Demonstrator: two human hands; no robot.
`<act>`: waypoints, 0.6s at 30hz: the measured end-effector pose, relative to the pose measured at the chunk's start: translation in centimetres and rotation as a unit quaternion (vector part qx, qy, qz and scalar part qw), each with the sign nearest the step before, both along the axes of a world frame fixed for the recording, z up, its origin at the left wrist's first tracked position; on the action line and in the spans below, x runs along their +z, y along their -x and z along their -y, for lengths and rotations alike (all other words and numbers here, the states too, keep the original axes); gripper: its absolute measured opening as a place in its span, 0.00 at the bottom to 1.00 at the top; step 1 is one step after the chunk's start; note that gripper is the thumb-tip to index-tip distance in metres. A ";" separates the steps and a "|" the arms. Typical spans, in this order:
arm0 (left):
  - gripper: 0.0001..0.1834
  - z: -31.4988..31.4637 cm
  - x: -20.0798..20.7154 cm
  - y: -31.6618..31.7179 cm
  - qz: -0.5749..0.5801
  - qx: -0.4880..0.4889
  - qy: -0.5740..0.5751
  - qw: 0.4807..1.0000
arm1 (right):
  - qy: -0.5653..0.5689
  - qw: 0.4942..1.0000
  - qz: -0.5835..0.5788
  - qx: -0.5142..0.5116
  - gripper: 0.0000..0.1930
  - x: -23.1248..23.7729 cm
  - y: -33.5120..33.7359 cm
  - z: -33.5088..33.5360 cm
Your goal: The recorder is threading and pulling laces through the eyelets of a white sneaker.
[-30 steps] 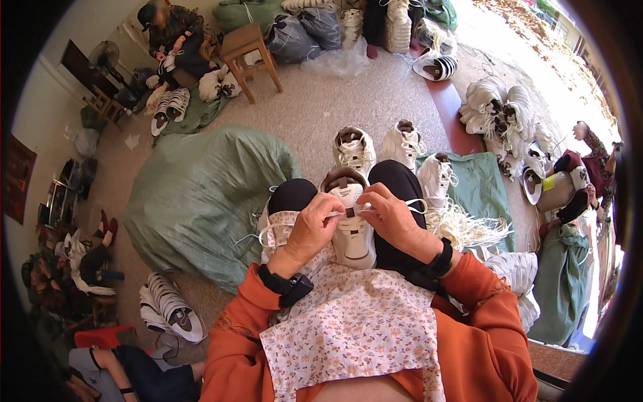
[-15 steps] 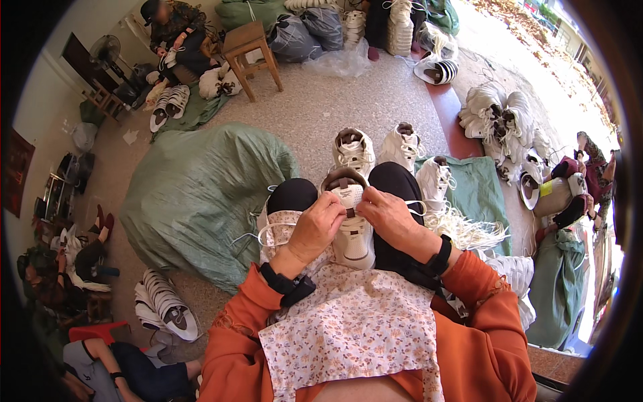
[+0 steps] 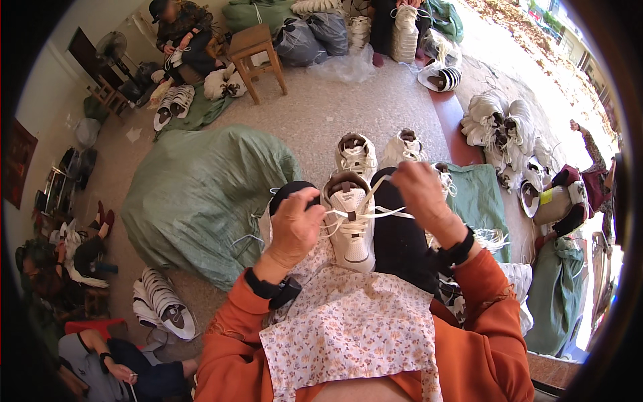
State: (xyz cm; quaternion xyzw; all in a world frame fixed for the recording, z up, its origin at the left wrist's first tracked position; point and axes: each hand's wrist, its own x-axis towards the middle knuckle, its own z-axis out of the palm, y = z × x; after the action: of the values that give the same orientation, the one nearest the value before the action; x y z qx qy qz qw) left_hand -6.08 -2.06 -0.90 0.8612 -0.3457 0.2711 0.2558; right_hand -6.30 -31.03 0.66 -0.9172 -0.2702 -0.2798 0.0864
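A white sneaker (image 3: pixel 353 241) with a brown lining stands between my knees, its toe toward me. A cream shoelace (image 3: pixel 368 199) runs from its tongue up to my right hand (image 3: pixel 424 195), whose fingers pinch it above and right of the shoe. Left of the tongue is my left hand (image 3: pixel 295 224), fingers curled, with a stretch of lace reaching its fingertips. Another lace length hangs over my right knee. Just beyond are two more white sneakers, one (image 3: pixel 355 154) straight ahead and one (image 3: pixel 404 146) to its right; a further one is partly hidden behind my right hand.
A large green sack (image 3: pixel 207 201) bulges at my left. Stacked shoe uppers (image 3: pixel 164 305) lie behind it. A green cloth (image 3: pixel 479 201) and loose laces (image 3: pixel 495 240) are at my right. A wooden stool (image 3: pixel 254 50) stands ahead. Other people sit around, a co-worker (image 3: pixel 184 40) far left.
Both hands have parted from the tongue. The right hand rose up and right, drawing the lace out; the left moved a little left. The lace now crosses over the shoe.
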 end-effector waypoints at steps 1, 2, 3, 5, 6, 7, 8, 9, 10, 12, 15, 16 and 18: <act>0.09 -1.9 -0.1 -0.4 0.004 0.041 0.018 0.999 | -0.046 0.994 0.044 -0.087 0.10 0.9 -0.8 2.6; 0.07 -3.8 1.1 -0.5 0.027 0.090 0.024 0.995 | -0.076 0.980 0.112 -0.144 0.10 2.3 -1.4 5.5; 0.05 -6.1 1.7 -0.3 0.020 0.151 0.045 0.987 | -0.151 0.961 0.141 -0.184 0.07 2.8 -2.2 8.8; 0.04 -10.2 2.9 -0.7 0.083 0.223 0.089 0.967 | -0.297 0.900 0.206 -0.245 0.04 3.4 -2.1 16.4; 0.03 -12.0 3.0 -0.4 0.089 0.252 0.135 0.954 | -0.376 0.856 0.183 -0.303 0.06 2.7 -1.9 19.6; 0.03 -13.5 2.9 0.3 0.088 0.254 0.135 0.954 | -0.452 0.810 0.175 -0.329 0.09 2.3 -1.5 20.7; 0.04 -14.7 3.0 0.9 0.046 0.268 0.169 0.947 | -0.500 0.790 0.136 -0.327 0.11 1.5 -0.9 22.1; 0.04 -15.2 3.0 1.5 0.004 0.280 0.203 0.938 | -0.546 0.766 0.098 -0.325 0.12 0.1 -0.4 23.1; 0.04 -15.2 3.3 2.5 0.006 0.282 0.203 0.938 | -0.571 0.759 0.040 -0.312 0.12 -1.6 -0.1 23.5; 0.06 -14.7 3.3 4.2 -0.241 0.043 0.455 0.856 | -0.604 0.735 -0.059 -0.303 0.12 -4.4 0.5 22.3; 0.10 -14.4 3.8 5.9 -0.356 -0.140 0.542 0.748 | -0.672 0.663 -0.195 -0.268 0.16 -6.8 2.2 19.0; 0.13 -14.7 3.7 6.4 -0.375 -0.197 0.525 0.738 | -0.674 0.646 -0.240 -0.265 0.18 -6.8 2.4 16.9; 0.13 -16.3 3.2 6.5 -0.385 -0.246 0.531 0.714 | -0.638 0.667 -0.311 -0.229 0.18 -7.0 3.0 13.6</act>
State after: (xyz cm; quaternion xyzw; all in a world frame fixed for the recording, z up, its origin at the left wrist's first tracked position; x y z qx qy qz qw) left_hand -12.59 14.27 2.28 0.4986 -0.2158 -0.0177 0.8393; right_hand -9.35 -44.66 -6.34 -0.7051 0.2350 -0.0936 0.6624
